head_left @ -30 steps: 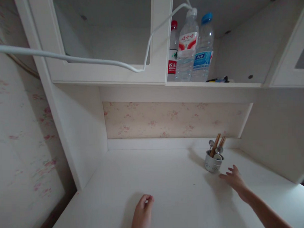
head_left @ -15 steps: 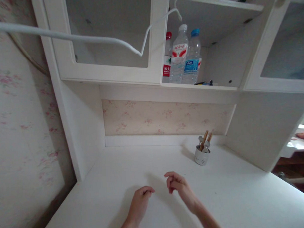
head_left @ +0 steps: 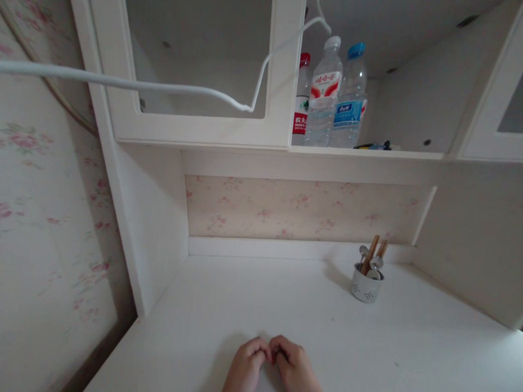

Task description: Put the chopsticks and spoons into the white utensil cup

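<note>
My left hand (head_left: 245,365) is closed, with its fingers curled inward, low over the white counter (head_left: 231,303). My right hand (head_left: 293,360) is closed in the same way just to the right of it. The fingertips of both hands meet, and no object shows in or between them. Their inner sides are partly hidden from above. Farther back on the right stands a white perforated cup (head_left: 365,287) holding spoons and wooden-handled utensils (head_left: 370,256), apart from both hands.
Above the counter hangs a white cabinet (head_left: 203,132). Several plastic bottles, among them a blue-capped bottle (head_left: 349,96), stand on its open shelf. A white cable (head_left: 154,85) crosses the upper left. Floral wallpaper (head_left: 39,226) covers the left wall.
My right hand has moved down and left to meet my left hand, and its fingers have curled in. The view has shifted, so the cup appears farther right and lower.
</note>
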Demonstrator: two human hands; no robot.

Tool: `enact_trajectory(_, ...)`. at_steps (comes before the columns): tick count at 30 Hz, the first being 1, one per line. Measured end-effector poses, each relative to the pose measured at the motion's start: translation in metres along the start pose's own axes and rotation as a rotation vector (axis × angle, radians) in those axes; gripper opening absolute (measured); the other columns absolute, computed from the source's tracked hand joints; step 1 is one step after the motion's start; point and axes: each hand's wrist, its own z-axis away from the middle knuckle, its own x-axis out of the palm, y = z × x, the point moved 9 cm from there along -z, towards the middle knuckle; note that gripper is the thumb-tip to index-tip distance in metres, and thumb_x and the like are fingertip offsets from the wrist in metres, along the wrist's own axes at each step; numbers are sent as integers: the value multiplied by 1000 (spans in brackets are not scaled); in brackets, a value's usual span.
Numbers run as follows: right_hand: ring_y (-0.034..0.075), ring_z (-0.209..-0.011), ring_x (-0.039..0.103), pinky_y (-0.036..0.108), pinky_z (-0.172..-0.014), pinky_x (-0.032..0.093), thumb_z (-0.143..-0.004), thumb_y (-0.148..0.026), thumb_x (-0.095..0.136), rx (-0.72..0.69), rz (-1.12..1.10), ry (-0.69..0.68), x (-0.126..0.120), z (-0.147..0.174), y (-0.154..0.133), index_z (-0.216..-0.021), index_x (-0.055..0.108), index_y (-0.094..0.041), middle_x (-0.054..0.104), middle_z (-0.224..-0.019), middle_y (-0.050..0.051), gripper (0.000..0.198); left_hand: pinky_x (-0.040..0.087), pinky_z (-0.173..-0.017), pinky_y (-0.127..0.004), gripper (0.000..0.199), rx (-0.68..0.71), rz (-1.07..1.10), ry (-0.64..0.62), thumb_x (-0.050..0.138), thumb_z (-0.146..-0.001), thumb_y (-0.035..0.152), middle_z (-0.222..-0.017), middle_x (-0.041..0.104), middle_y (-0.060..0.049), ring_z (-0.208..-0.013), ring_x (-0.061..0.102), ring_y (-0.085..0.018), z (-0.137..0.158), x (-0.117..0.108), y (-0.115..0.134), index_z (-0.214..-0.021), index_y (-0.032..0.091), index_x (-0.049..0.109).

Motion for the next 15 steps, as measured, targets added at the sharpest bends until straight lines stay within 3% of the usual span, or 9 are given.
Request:
enact_trajectory(7, 17, -68, 54, 24, -64, 38, -68, -15, 38, 5, 4, 2, 1, 3, 0, -65, 59, -19, 60, -65, 1, 21, 38, -76, -26, 17, 3, 29, -4, 39, -66, 20, -66, 55, 1, -73, 51, -17, -1, 2, -6, -61, 20, 56)
enact_trajectory(15, 18, -68, 55, 25, -64, 38, -67, -17, 37, 28, -1, -5, 0, 4, -8, -66, 60, -18, 62, -67, 3, 22, 39, -77, -27, 24, 17, 1, 11, 39, -70, 22, -72, 64, -1, -79, 57, -19, 0, 2, -2, -65, 19, 62)
